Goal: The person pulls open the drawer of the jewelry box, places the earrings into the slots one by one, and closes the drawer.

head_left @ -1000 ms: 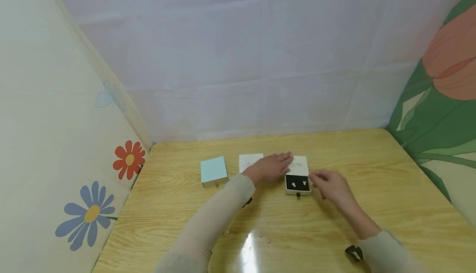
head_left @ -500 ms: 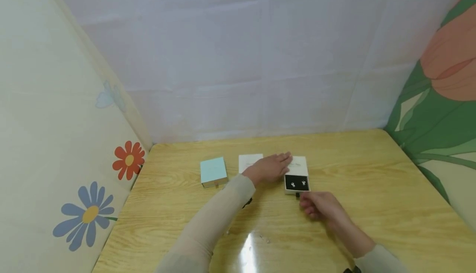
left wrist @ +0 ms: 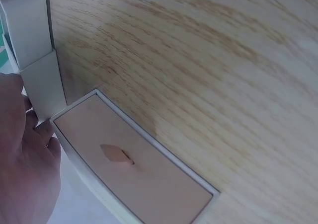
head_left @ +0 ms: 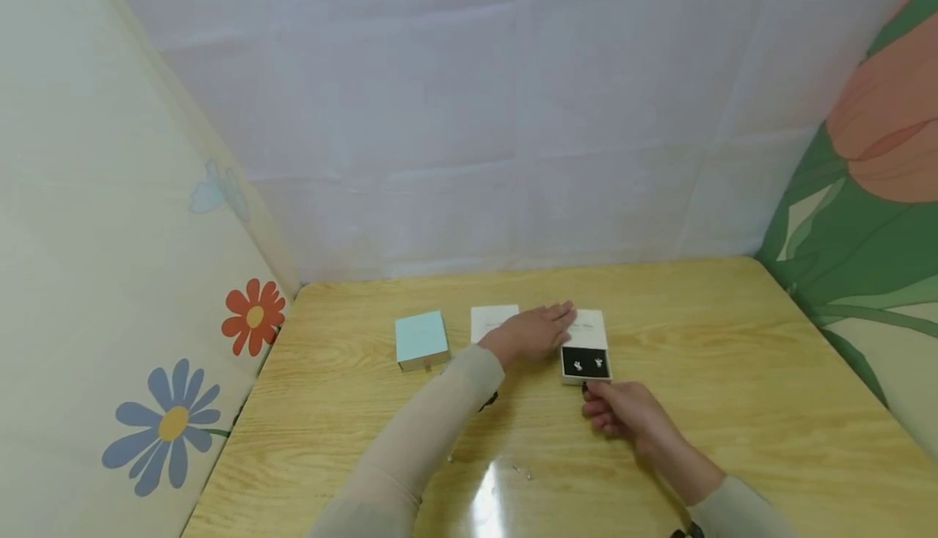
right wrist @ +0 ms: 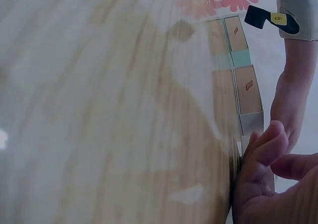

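Note:
A white jewellery box (head_left: pixel 592 328) sits right of centre on the table, its drawer (head_left: pixel 567 380) pulled out toward me. Two silvery earrings (head_left: pixel 578 365) lie on the drawer's black lining. My left hand (head_left: pixel 533 333) rests on the box's top with fingers straight, its forearm crossing in front of a second white box (head_left: pixel 493 318). At the drawer front, my right hand (head_left: pixel 626 412) pinches the small black pull tab (head_left: pixel 585 387) between thumb and curled fingers. The left wrist view shows the second box's peach drawer front (left wrist: pixel 129 154) beside the left hand.
A light blue box (head_left: pixel 421 336) stands at the left of the row. Small shiny jewellery (head_left: pixel 523 472) lies on the wooden table (head_left: pixel 352 457) nearer to me. A pale cloth (head_left: pixel 469 131) hangs behind the table, with flower-printed panels (head_left: pixel 146 261) at the sides.
My right hand has moved from the drawer's right side to its front and now pinches the black tab. The left hand has stayed on the box; the drawer still stands out.

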`<control>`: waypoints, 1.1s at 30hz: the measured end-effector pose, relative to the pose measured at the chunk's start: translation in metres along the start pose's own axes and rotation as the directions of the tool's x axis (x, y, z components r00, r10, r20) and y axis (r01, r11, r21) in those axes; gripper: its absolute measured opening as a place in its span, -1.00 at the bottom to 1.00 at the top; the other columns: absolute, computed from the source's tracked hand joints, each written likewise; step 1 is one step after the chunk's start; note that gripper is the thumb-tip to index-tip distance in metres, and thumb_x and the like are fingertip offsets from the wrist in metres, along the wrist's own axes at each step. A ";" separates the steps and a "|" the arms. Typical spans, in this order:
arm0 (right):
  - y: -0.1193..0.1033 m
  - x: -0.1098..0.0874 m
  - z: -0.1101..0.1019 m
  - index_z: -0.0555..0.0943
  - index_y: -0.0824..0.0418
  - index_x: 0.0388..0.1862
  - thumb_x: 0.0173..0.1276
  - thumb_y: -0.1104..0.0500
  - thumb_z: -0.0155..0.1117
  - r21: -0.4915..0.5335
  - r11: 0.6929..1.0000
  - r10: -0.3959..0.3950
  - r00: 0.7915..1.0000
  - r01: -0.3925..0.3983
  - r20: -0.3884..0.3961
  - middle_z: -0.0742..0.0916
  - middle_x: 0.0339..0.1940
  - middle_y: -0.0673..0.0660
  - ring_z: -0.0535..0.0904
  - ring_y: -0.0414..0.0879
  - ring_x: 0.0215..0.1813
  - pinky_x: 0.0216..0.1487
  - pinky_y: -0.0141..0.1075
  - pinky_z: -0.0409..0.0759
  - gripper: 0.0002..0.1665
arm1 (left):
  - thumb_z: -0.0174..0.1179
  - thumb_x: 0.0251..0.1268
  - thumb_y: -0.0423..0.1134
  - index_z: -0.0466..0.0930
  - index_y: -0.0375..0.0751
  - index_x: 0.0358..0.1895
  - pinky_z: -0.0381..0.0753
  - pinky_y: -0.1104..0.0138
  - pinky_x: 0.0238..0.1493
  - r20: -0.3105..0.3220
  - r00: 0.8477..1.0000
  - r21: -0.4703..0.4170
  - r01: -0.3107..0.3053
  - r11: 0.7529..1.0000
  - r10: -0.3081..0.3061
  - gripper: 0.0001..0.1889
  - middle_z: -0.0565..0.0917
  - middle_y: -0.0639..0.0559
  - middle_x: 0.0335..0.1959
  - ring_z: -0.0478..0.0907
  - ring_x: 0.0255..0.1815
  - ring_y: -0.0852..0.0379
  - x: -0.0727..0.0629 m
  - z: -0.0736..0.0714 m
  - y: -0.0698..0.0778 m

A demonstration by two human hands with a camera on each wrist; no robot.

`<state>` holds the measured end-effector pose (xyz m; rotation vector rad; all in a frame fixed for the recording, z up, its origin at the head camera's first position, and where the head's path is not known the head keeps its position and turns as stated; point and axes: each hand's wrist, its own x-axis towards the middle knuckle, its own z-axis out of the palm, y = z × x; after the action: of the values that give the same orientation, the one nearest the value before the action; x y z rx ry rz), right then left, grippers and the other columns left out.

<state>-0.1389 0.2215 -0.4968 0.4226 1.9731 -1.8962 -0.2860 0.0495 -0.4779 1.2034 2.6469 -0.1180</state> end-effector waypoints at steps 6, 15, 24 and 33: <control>-0.001 0.000 -0.003 0.67 0.45 -0.18 0.55 0.11 0.11 -0.042 0.999 -0.011 1.000 0.012 0.016 0.78 -0.47 0.09 0.63 -0.21 -0.53 -0.52 -0.41 0.61 -0.61 | -0.45 0.72 0.06 -0.22 -0.01 0.67 -0.15 0.35 0.63 -0.012 1.000 0.004 -0.007 1.000 0.007 -0.40 -0.18 0.10 0.69 -0.16 0.68 0.14 0.001 0.002 -0.002; -0.004 0.004 -0.003 0.68 0.43 -0.21 0.51 0.14 0.15 -0.033 0.999 -0.004 0.999 0.006 0.044 0.79 -0.49 0.08 0.63 -0.24 -0.56 -0.55 -0.43 0.59 -0.66 | -0.44 0.72 0.05 -0.19 -0.04 0.67 -0.13 0.34 0.63 -0.028 0.999 0.003 -0.022 1.000 0.023 -0.40 -0.14 0.06 0.69 -0.14 0.68 0.12 0.000 0.002 -0.002; -0.005 0.007 0.002 0.68 0.42 -0.19 0.50 0.22 0.18 0.030 0.999 -0.014 0.999 0.013 0.041 0.79 -0.50 0.07 0.62 -0.27 -0.57 -0.56 -0.48 0.59 -0.74 | -0.45 0.73 0.04 -0.18 -0.08 0.67 -0.10 0.32 0.64 -0.029 0.999 0.038 -0.039 0.999 0.040 -0.39 -0.13 0.03 0.69 -0.14 0.68 0.12 0.000 0.002 -0.001; -0.007 0.009 0.007 0.59 0.53 -0.05 0.48 0.24 0.18 0.040 0.999 0.008 1.000 -0.007 -0.020 0.78 -0.50 0.07 0.61 -0.26 -0.55 -0.54 -0.47 0.58 -0.70 | -0.46 0.73 0.03 -0.19 -0.10 0.67 -0.09 0.30 0.64 -0.026 0.998 0.047 -0.048 0.998 0.049 -0.39 -0.14 0.02 0.69 -0.16 0.68 0.13 0.001 0.002 -0.002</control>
<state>-0.1494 0.2143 -0.4947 0.4615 1.9470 -1.9365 -0.2875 0.0485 -0.4805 1.2913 2.6495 -0.1567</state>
